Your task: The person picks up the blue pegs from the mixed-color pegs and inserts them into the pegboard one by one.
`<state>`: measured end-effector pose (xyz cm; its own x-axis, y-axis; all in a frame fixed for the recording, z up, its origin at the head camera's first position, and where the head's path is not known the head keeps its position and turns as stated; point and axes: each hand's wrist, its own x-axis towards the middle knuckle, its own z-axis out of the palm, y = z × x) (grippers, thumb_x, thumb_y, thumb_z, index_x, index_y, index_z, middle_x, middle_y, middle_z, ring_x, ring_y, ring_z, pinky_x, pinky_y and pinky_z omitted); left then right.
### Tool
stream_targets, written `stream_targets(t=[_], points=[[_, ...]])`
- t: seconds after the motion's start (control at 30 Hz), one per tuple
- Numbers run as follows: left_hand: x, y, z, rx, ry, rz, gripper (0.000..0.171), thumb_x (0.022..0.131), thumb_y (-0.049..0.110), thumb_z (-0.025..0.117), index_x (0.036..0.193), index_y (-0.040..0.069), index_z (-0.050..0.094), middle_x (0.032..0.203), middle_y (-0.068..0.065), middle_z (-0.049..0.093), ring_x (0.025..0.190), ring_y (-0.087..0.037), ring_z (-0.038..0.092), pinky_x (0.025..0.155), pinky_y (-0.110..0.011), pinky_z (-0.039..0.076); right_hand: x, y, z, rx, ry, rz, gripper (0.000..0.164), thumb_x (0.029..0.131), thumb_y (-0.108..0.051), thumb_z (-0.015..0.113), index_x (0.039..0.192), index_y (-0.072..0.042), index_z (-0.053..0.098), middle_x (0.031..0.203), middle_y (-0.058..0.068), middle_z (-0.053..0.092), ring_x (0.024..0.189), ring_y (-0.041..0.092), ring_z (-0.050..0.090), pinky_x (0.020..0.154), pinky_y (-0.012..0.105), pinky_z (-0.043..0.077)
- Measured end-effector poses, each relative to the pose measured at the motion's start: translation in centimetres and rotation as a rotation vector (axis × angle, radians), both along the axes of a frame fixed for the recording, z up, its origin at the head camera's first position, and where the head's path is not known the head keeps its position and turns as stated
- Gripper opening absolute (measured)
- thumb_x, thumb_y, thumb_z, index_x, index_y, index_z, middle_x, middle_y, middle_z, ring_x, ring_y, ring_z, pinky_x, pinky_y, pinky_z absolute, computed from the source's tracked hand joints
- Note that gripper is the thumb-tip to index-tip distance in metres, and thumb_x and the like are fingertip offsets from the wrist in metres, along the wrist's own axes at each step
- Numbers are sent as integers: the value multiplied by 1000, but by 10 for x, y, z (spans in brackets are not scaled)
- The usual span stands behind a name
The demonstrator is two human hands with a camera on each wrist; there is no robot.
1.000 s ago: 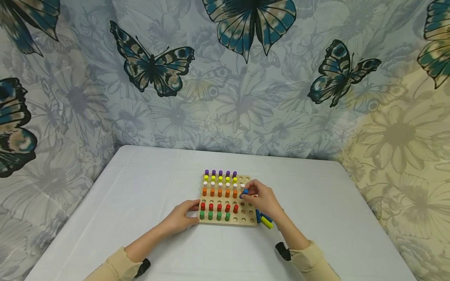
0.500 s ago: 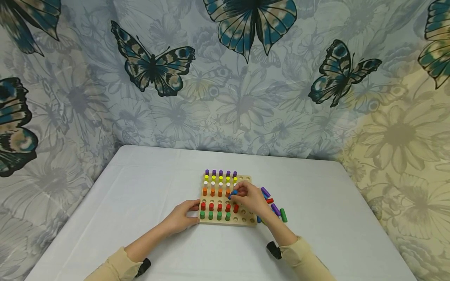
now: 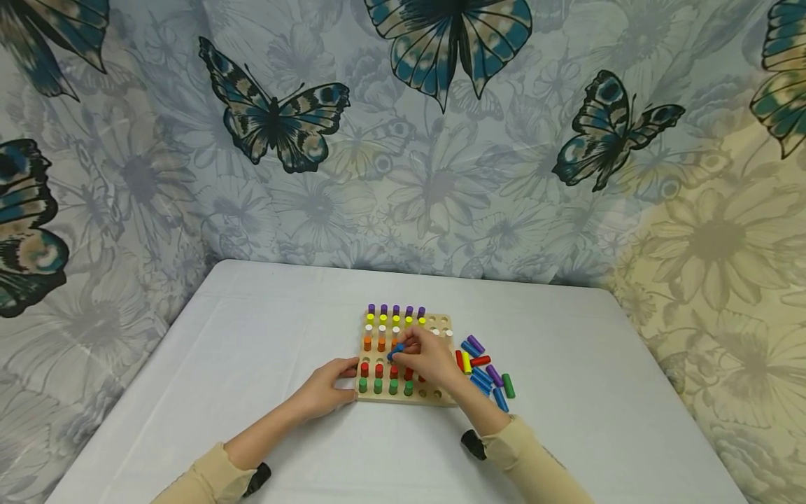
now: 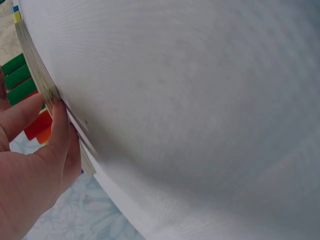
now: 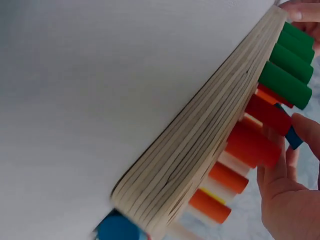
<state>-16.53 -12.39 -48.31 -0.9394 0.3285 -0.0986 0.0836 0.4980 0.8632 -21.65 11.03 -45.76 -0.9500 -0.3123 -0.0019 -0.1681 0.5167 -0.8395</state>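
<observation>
A wooden pegboard [image 3: 403,401] lies on the white table, with coloured pegs standing in rows: purple, yellow, white, orange, red and green from back to front. My left hand [image 3: 322,390] holds its left edge, thumb and fingers against the wood; the left wrist view shows the left hand [image 4: 37,165] gripping the board's side. Between thumb and fingertips my right hand [image 3: 431,357] pinches a blue peg [image 3: 397,348], tilted over the holes between the orange and red rows. In the right wrist view the blue peg [image 5: 294,137] shows behind red pegs; its lower end is partly hidden.
Loose pegs in several colours lie right of the board, among them a green peg [image 3: 508,386], a purple peg [image 3: 494,376] and a blue peg [image 3: 500,400]. The white table [image 3: 598,392] extends around the board. A butterfly-patterned wall covering [image 3: 434,182] stands behind it.
My right hand has moved left across the board with the blue peg, uncovering more loose pegs and the right-hand white pegs. The left hand stays at the board's edge.
</observation>
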Motion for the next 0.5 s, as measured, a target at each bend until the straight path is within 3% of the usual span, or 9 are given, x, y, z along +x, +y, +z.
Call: stream_targets(t=[0.5], points=[[-2, -2, -3, -2, 1, -14, 63, 85, 4, 72, 141, -5, 45, 130, -16, 56, 122, -35, 53, 102, -51, 41, -2, -21, -4, 25, 23, 62, 21, 87, -14, 74, 103, -9, 61, 97, 2, 66, 87, 15, 64, 79, 28, 56]])
